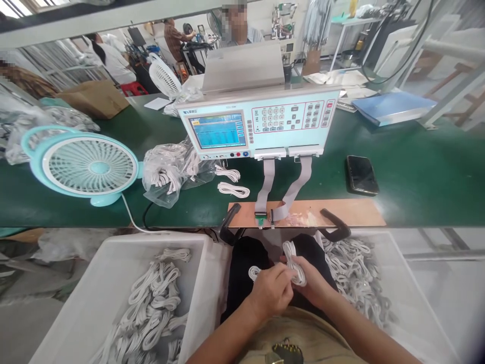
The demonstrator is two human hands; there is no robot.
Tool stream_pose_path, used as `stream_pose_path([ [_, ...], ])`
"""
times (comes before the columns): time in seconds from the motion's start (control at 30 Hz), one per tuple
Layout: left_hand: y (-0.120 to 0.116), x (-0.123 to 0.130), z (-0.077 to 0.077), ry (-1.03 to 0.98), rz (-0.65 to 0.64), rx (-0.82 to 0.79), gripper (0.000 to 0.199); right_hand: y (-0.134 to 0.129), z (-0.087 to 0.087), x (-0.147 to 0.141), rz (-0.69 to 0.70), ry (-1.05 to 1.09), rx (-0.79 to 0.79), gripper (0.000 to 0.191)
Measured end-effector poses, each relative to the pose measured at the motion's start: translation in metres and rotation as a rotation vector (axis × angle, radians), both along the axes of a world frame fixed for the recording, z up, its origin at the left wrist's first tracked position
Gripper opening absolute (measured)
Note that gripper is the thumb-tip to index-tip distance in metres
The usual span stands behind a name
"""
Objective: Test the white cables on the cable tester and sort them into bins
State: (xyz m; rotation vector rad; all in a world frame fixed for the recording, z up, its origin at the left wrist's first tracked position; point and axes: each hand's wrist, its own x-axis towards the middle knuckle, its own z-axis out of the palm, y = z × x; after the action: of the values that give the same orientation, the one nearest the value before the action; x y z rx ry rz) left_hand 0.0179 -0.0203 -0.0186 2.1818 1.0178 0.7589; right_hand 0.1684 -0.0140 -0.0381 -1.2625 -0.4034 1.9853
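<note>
Over my lap, my right hand (312,280) is closed round a coiled bundle of white cable (291,253), with the coil sticking up past the thumb. My left hand (272,288) is closed too, its fingertips pinched at the near side of that bundle. A second white cable loop (254,273) shows at the outer side of my left hand, seemingly tucked in its palm; the grip on it is hidden. Ahead of my hands, two grey ribbon cables (268,184) run from the tester (291,141) down to small connectors (261,219) at the bench edge.
White bins of cable bundles flank me, left bin (200,283) and right bin (411,283). On the green bench stand a turquoise fan (100,169), a bag of cables (162,177), loose bundles (234,190), a phone (362,174) and a blue folder (394,107). Black clamps (335,225) grip the board. People sit beyond.
</note>
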Motion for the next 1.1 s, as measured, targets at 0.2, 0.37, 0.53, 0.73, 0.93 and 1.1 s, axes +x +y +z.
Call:
stream_pose_path([
  [0.2,0.008,-0.003,-0.005,-0.346,0.294,-0.266,0.023,-0.004,-0.012,0.005,0.083,-0.781,0.771,0.042],
  [0.37,0.018,-0.006,-0.004,-0.605,0.444,-0.663,0.008,-0.002,0.012,0.013,0.424,-0.775,1.194,0.033],
  [0.53,0.024,-0.001,0.005,-0.613,0.42,-0.681,0.008,0.023,0.031,0.01,0.37,-0.756,1.139,0.021],
  [0.73,0.039,-0.002,0.009,-0.668,0.503,-0.635,0.009,0.057,0.024,-0.016,0.115,-0.543,0.771,0.033],
  [0.93,0.054,-0.025,0.004,-1.008,0.413,-1.086,0.022,0.069,0.019,-0.035,0.019,-0.475,0.632,0.038],
  [1.1,0.055,-0.04,0.0,-1.036,0.305,-1.101,0.037,0.067,0.026,-0.037,-0.046,-0.462,0.562,0.043],
])
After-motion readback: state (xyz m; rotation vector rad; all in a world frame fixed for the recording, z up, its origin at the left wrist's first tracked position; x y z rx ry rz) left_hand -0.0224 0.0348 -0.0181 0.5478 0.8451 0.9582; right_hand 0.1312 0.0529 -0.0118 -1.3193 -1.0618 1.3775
